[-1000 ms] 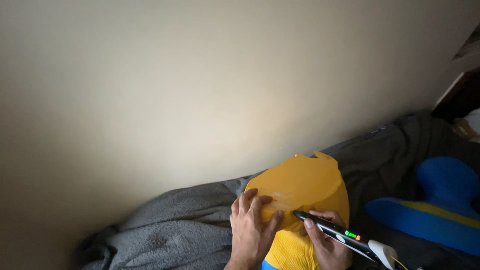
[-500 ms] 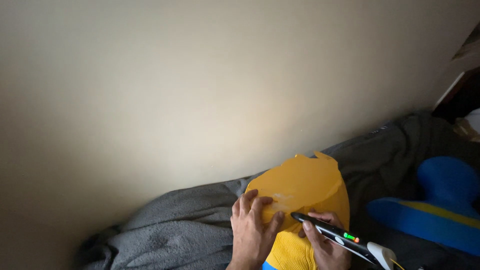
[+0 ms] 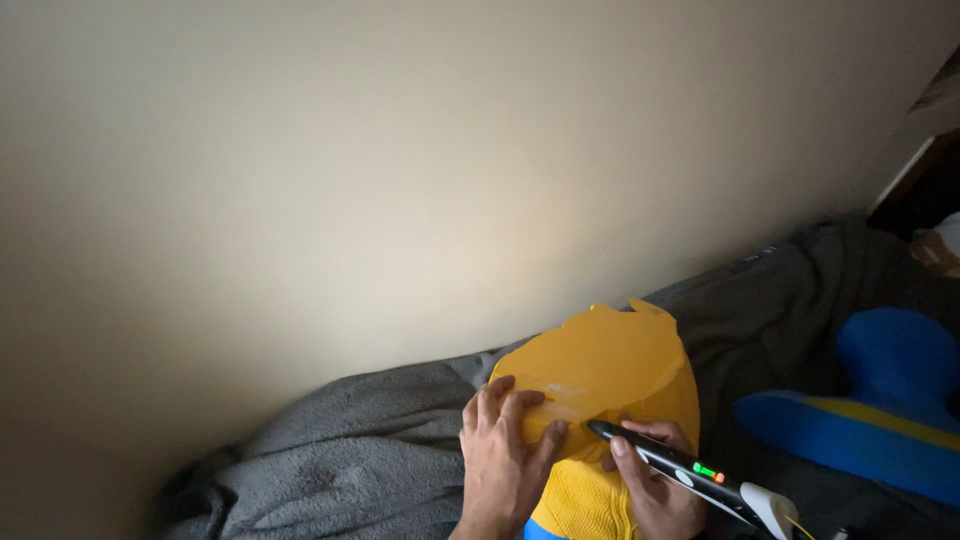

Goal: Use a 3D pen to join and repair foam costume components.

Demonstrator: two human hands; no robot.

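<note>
Yellow foam sheet (image 3: 610,365), a rounded piece with a notched upper edge, stands up from my lap against the grey blanket (image 3: 350,460), its flat face toward me and its long axis running from lower left up to upper right, the notches pointing up toward the pale wall (image 3: 350,180). Below the sheet, touching its lower edge, sits a yellow ribbed fabric piece (image 3: 585,505) with a sliver of blue at its base.

My left hand (image 3: 505,455) lies flat on the lower left part of the sheet, fingers spread and pressed against it, the thumb set near a small pale strip on the yellow face. My right hand (image 3: 655,480) is clenched around a black pen-shaped tool (image 3: 680,465) just below and right of the sheet. The tool's long axis slants from lower right to upper left; its dark tip points at the sheet's lower middle and touches it beside my left thumb, while its white rear end with a thin yellow strand trails away toward the bottom right. Small green and red lights glow on its barrel.

Well to the right of the sheet, a blue foam shape with a yellow stripe (image 3: 880,420) rests on the blanket.
</note>
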